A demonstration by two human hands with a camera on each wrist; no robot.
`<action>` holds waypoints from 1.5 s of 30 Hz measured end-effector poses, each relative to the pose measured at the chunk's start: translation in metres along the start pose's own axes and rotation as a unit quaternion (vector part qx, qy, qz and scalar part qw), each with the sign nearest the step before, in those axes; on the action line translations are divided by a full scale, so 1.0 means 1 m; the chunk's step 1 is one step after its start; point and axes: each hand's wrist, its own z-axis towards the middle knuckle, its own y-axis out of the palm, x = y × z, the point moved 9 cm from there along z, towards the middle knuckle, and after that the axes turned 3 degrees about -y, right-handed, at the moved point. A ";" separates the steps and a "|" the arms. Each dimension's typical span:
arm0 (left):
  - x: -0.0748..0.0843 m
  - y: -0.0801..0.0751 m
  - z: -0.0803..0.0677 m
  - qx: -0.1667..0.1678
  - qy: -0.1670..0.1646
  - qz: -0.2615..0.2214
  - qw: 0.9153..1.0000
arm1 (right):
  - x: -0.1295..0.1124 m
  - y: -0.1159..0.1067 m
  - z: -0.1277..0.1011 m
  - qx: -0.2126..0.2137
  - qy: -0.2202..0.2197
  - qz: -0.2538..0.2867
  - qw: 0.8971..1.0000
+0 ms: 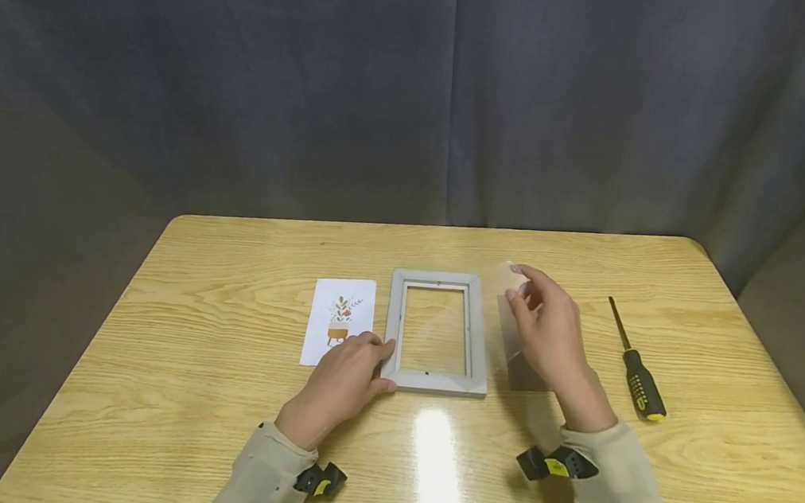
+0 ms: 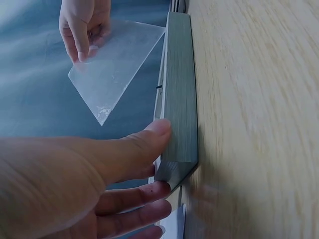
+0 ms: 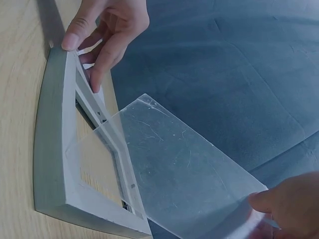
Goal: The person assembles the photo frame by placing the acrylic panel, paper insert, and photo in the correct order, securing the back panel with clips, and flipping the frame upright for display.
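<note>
A clear, scratched rectangular plastic sheet (image 3: 184,174) is held above the table, just right of the grey rectangular picture frame (image 1: 438,333), which lies flat near the table's middle. The right hand (image 1: 546,332) is raised with the wrist bent, thumb and fingertips pinching the sheet at one corner. The left hand (image 1: 348,379) lies low on the light wooden table (image 1: 216,411), thumb and fingers pressed against the frame's near-left corner, gripping its edge.

From the head view the sheet is nearly invisible, only a faint greyish patch; both wrist views show its outline and scratches plainly. Only the head view shows the white card printed with a potted plant (image 1: 338,332) just left of the frame, and the black-and-yellow screwdriver (image 1: 637,368) off to the right.

The left hand covers the card's lower corner.
</note>
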 end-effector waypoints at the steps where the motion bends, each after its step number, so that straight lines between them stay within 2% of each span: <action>1: 0.000 0.000 0.000 0.000 0.001 0.001 1.000 | 0.000 0.001 0.001 -0.002 0.000 -0.001 1.000; 10: 0.001 -0.003 0.000 0.006 -0.002 -0.008 1.000 | -0.009 0.006 0.015 -0.019 -0.018 -0.021 0.999; 17: 0.002 -0.002 0.000 0.006 -0.002 -0.014 1.000 | -0.012 0.016 0.026 -0.051 -0.032 -0.047 0.997; 27: 0.001 -0.003 0.000 0.008 -0.002 -0.013 1.000 | -0.020 0.044 0.037 -0.119 -0.065 -0.087 0.987; 36: 0.001 -0.003 0.002 0.010 -0.003 -0.010 1.000 | -0.024 0.069 0.041 -0.142 -0.111 -0.098 0.979; 45: -0.001 -0.002 0.001 0.008 -0.007 -0.016 1.000 | -0.026 0.077 0.044 -0.151 -0.146 -0.102 0.972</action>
